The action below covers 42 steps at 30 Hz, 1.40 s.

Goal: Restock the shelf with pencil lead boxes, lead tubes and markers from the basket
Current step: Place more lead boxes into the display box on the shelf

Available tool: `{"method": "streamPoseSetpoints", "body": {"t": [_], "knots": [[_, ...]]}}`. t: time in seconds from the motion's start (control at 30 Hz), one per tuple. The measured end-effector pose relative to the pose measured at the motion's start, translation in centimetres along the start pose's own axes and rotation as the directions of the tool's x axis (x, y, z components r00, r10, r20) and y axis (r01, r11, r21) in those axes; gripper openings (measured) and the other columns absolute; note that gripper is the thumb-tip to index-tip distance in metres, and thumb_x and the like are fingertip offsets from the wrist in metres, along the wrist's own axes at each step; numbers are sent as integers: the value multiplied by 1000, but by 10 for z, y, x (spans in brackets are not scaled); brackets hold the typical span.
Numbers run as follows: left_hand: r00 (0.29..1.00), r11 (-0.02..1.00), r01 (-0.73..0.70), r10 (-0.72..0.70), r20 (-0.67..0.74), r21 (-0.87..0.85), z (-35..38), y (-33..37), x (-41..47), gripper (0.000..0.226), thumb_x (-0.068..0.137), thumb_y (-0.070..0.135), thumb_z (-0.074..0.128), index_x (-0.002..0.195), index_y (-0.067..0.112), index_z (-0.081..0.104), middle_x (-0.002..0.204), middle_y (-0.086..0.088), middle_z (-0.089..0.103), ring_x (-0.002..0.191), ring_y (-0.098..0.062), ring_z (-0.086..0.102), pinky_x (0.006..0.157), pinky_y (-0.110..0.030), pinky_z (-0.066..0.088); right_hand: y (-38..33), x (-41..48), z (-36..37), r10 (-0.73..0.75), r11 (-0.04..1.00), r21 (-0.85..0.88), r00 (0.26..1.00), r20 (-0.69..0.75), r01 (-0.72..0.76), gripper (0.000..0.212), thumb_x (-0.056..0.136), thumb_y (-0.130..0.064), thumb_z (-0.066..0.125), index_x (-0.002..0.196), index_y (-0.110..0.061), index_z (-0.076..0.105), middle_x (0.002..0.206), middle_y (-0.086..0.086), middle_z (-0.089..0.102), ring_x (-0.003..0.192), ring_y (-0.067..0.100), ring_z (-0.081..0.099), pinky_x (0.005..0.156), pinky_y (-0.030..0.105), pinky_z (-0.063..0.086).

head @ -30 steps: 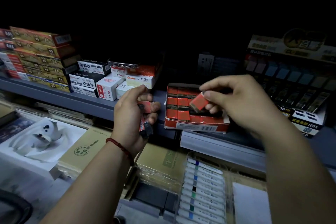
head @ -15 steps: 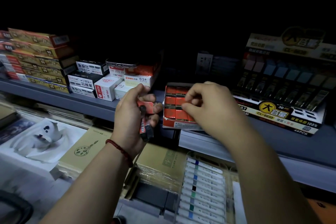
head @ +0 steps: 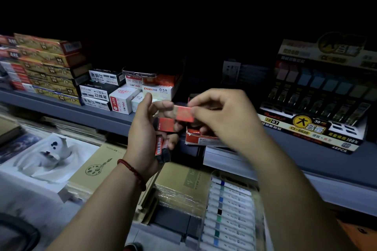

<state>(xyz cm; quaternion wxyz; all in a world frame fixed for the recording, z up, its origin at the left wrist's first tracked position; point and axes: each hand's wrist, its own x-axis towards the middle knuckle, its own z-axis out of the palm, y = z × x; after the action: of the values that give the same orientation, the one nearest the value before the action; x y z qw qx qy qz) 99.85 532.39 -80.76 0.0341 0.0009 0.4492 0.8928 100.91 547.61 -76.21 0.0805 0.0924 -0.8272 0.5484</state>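
Several small lead boxes are in play. One red lead case (head: 183,113) is pinched at its right end between the thumb and forefinger of the right hand (head: 224,120); it lies level, broad face to the camera, in the air in front of the shelf (head: 81,112); its left end meets the forefinger tip of the left hand (head: 142,134), whose thumb stands up clear of it. The other left fingers curl round the spare cases (head: 165,125), which are stacked against the palm, one dark end poking out below. The other right fingers are folded loosely under the palm; whether they touch anything I cannot tell. Just behind the right hand, an open red carton (head: 201,138) sits at the shelf's front edge, its contents mostly hidden; it looks like the place the cases go.

The case seems very light, stiff and flat, with a smooth printed skin that could slip; a pinch across the narrow end or the long edges should hold it, with no real force needed. The leads inside are likely brittle, so a drop matters more than a squeeze. The bundle in the left hand is the weaker grip; loose flat pieces may slide over one another. A display stand (head: 312,120) of lead tubes stands to the right on the same shelf, well apart; a marker tray (head: 230,210) lies below; the basket I cannot make out.
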Motion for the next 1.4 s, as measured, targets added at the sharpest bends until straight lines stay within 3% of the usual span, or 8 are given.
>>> {"method": "streamPoseSetpoints", "body": {"t": [0.13,0.3,0.5,0.73,1.03,1.17,1.27,1.4], "knots": [[1000,999,5,-5,-5,-52,1,0,-1,40,101,51,44,90,15,58,74,-3,50,53,-16,49,32,-16,30,7,-1,-46,58,998,-5,995,-82,-59,21,89,5,66,99,-13,66,74,9,72,57,17,65,49,26,49],[999,999,28,-29,-34,-41,5,0,-2,35,101,48,47,88,17,57,73,-2,49,42,-13,47,29,-14,30,22,-5,-77,120,975,-184,993,-24,-122,11,86,0,74,87,-11,71,68,10,72,59,23,63,63,41,55],[1000,998,8,-8,2,-65,4,-1,1,36,101,48,47,89,16,58,74,-3,50,55,-17,49,31,-17,32,21,-4,-63,70,856,-513,998,0,-60,14,83,-19,81,75,-30,76,76,-12,68,69,-2,61,60,13,43],[996,998,-58,58,75,-8,4,2,0,43,102,51,40,93,13,58,80,-9,52,44,-17,48,31,-16,32,3,-5,-5,-177,942,-287,984,22,176,6,85,-29,77,91,-29,76,90,-9,60,70,-2,53,64,9,37],[990,987,-90,74,121,134,5,8,-7,45,100,55,37,116,17,55,72,-12,61,27,-16,40,31,-15,32,2,-5,28,-234,909,-326,965,119,260,15,91,-25,71,103,-33,70,97,-9,48,81,8,55,72,32,52],[988,996,-74,67,137,50,7,11,-8,41,102,52,37,108,15,53,94,-19,63,43,-18,59,29,-17,33,2,-2,14,-156,983,-96,987,28,158,12,87,-17,76,88,-27,70,77,-12,60,64,-3,55,62,17,44],[994,997,-63,59,92,48,6,9,-6,37,103,50,40,102,15,53,92,-9,62,82,-28,74,29,-18,33,0,0,-17,-51,997,-65,991,-125,43,7,85,-18,78,85,-21,72,72,-7,68,62,3,59,64,28,51],[998,996,-56,53,39,70,5,6,-2,33,103,47,43,98,16,54,84,-4,61,66,-19,65,32,-18,33,5,-8,-65,135,950,-261,980,-148,-171,8,82,-18,79,78,-14,72,73,9,70,62,22,60,65,37,50]]}}
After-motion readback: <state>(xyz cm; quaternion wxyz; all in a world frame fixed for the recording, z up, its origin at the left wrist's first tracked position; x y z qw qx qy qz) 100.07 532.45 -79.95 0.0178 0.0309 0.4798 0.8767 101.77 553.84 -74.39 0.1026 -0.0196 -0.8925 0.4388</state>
